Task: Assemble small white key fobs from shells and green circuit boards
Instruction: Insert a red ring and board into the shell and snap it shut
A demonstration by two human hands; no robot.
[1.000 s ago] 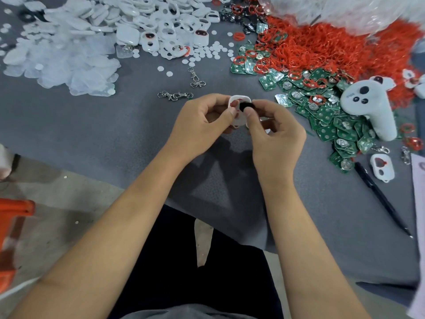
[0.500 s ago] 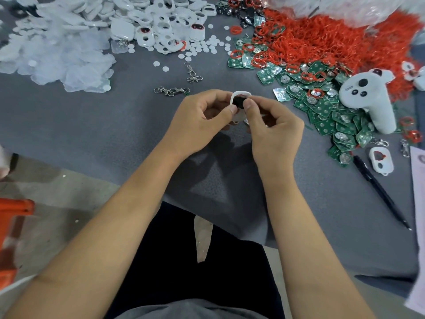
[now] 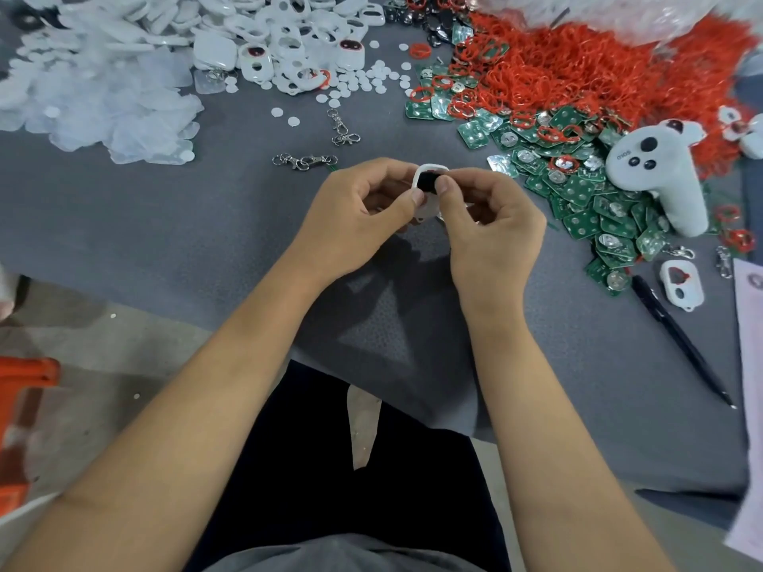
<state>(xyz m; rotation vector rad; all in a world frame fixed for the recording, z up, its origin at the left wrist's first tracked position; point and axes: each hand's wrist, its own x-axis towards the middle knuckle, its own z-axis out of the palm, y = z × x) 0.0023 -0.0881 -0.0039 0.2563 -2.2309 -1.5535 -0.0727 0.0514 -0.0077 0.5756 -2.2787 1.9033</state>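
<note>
A small white key fob shell (image 3: 425, 200) with a black part in its upper opening is held upright above the grey cloth. My left hand (image 3: 355, 216) grips its left side, thumb on the front. My right hand (image 3: 491, 229) pinches its right side, thumb pressing at the black part. Green circuit boards (image 3: 586, 200) lie in a heap to the right. White shells (image 3: 289, 39) are piled at the back.
Red rubber rings (image 3: 578, 64) form a big heap at back right. A white controller (image 3: 656, 175) lies on the boards. A black pen (image 3: 681, 340), one loose shell (image 3: 681, 284), metal clasps (image 3: 305, 161) and clear film pieces (image 3: 103, 97) lie on the grey cloth (image 3: 165, 225).
Both hands stay together on the shell. My right thumb has shifted slightly over the black part; the view has tilted a little.
</note>
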